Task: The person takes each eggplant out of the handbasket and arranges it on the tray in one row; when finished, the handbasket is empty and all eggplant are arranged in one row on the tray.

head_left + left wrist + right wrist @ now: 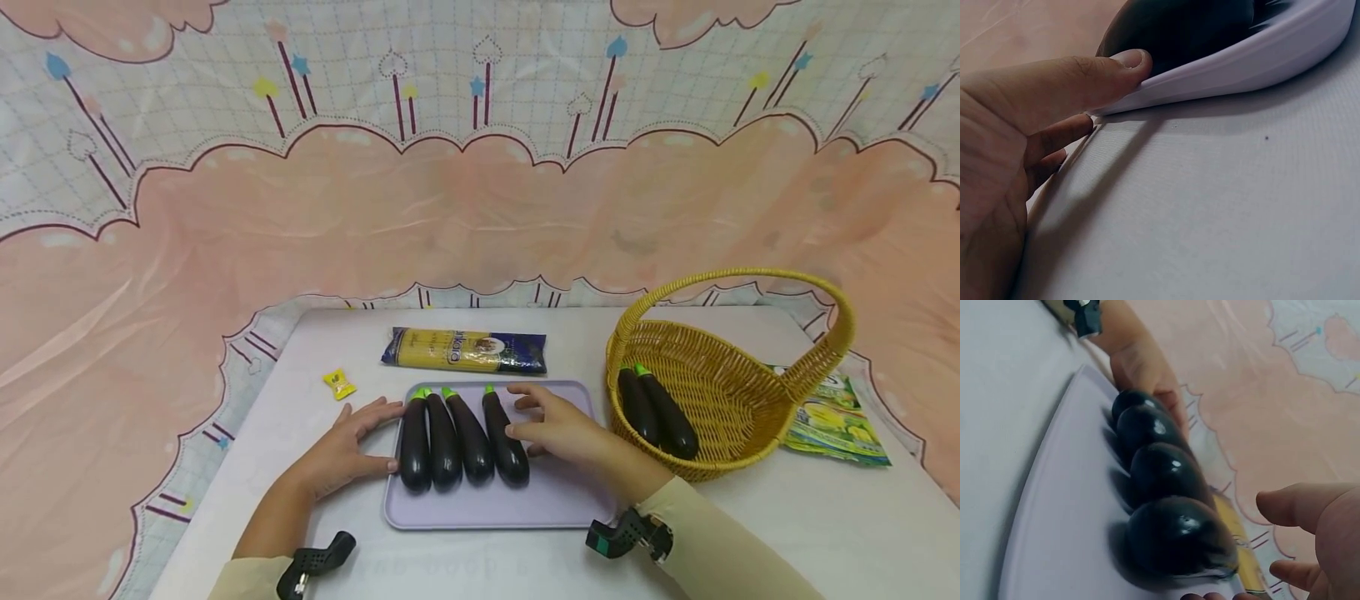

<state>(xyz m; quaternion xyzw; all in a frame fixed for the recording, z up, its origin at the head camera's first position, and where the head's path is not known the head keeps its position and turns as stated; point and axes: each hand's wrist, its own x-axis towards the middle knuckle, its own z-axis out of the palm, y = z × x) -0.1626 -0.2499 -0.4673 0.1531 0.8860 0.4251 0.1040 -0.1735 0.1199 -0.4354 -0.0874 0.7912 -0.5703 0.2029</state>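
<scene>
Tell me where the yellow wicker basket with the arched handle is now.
In the head view, the yellow wicker basket stands at the right, between the light-purple rectangular tray and the glossy green-and-yellow packaging.

Left hand [348,450] is pointing forward and inward, fingers extended, thumb standing apart; right hand [558,425] is mirroring it, fingers loosely bent; both forearms [281,518] are slanting inward.

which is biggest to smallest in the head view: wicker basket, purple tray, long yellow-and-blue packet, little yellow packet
1. Wicker basket, handle included
2. Purple tray
3. Long yellow-and-blue packet
4. Little yellow packet

No two look alike in size here.
</scene>
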